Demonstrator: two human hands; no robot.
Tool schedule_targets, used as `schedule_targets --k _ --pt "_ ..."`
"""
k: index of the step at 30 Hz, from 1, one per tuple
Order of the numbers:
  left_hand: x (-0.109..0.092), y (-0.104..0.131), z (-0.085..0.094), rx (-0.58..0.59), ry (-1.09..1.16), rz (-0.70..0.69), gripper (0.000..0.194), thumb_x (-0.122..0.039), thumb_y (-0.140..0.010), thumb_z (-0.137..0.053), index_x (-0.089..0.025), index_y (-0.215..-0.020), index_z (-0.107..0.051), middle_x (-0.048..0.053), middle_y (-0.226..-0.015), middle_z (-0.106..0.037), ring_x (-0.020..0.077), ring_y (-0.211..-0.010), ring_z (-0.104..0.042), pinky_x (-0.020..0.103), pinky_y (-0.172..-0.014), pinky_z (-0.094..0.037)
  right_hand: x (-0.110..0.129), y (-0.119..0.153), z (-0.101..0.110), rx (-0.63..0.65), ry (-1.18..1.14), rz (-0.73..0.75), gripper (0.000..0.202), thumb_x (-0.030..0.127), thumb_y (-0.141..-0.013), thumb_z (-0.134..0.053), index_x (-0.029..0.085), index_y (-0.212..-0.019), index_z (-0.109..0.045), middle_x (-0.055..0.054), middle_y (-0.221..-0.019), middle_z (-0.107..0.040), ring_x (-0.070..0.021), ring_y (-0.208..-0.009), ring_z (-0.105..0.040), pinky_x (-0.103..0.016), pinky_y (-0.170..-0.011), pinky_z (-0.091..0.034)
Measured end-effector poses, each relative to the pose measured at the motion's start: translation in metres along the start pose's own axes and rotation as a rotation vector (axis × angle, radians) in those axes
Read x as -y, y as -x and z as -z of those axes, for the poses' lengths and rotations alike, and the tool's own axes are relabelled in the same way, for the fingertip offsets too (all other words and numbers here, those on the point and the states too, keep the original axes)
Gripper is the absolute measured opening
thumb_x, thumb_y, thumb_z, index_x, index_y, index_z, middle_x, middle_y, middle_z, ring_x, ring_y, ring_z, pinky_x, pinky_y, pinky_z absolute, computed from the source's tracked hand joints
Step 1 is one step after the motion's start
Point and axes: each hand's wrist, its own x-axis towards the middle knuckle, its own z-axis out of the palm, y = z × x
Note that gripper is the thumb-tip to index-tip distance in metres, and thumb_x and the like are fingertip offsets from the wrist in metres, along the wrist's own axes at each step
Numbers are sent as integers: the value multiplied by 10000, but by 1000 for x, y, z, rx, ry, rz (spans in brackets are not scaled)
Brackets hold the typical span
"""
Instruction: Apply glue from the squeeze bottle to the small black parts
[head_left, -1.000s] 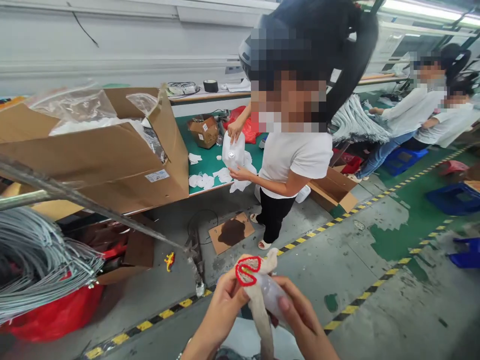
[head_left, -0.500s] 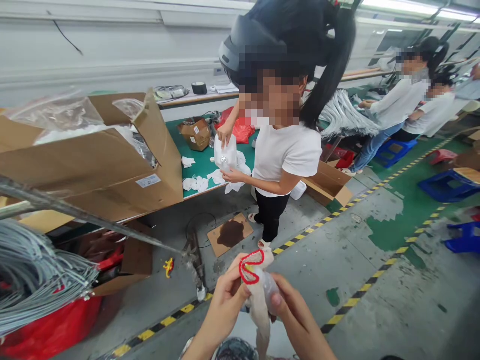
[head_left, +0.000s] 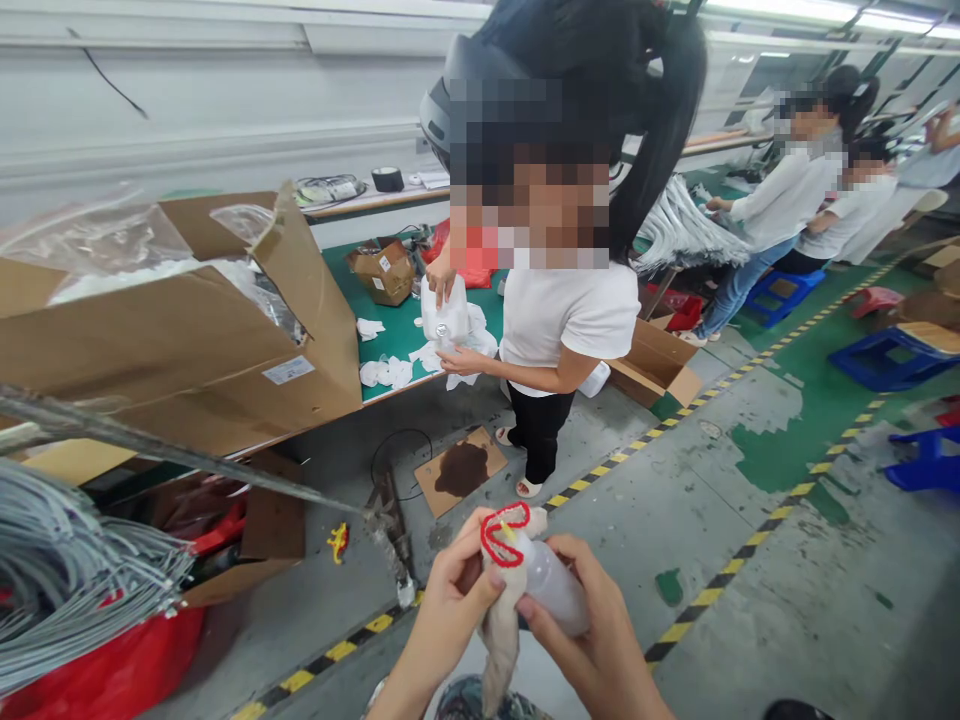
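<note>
My left hand (head_left: 455,597) is closed on an off-white knit work glove (head_left: 501,625) with a red-edged cuff. The cuff faces up in a folded loop, and the glove's lower part hangs down below my thumb. My right hand (head_left: 596,620) wraps round a translucent white plastic bottle (head_left: 561,592), tilted with its upper end toward the cuff. The bottle's narrow end lies against or behind the glove, and I cannot tell whether it touches. Beneath my hands, partly covered by them, is a dark round opening (head_left: 469,697), its contents unclear.
A co-worker (head_left: 566,320) stands ahead at the green bench, holding a white jug (head_left: 444,308). A large cardboard box (head_left: 187,340) sits at left above bundled grey cables (head_left: 67,570). A metal bar (head_left: 202,460) crosses the left side. Blue stools (head_left: 892,357) stand at right.
More of the bottle shows now; my right hand has shifted slightly right and turned it more sideways. The glove's hanging part has swung left. The view has shifted slightly.
</note>
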Motion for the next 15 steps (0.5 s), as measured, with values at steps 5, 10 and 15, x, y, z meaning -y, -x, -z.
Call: schedule_targets --k 5,10,15 --pt "-3 -5 9 76 10 -14 475 -597 -763 -753 -153 -925 -795 102 -935 -644 241 -866 -590 275 -789 -497 -6 1 3 17 83 111 271 298 -894 -646 251 -1139 -540 -38 -961 -657 -196 -825 -631 -260 -680 -484" --pt "-5 -8 8 54 44 -29 474 -577 -703 -806 -162 -932 -793 78 -895 -614 214 -805 -552 245 -732 -468 -2 0 5 -8 169 174 286 281 -905 -633 279 -1174 -537 -22 -947 -648 -202 -834 -616 -274 -698 -482" --pt "5 -3 -5 -76 144 25 561 -642 -637 -816 -154 -911 -790 90 -901 -630 241 -834 -572 264 -734 -479 3 -4 6 -20 205 185 272 295 -916 -623 276 -1175 -539 -23 -947 -658 -199 -824 -622 -272 -687 -495"
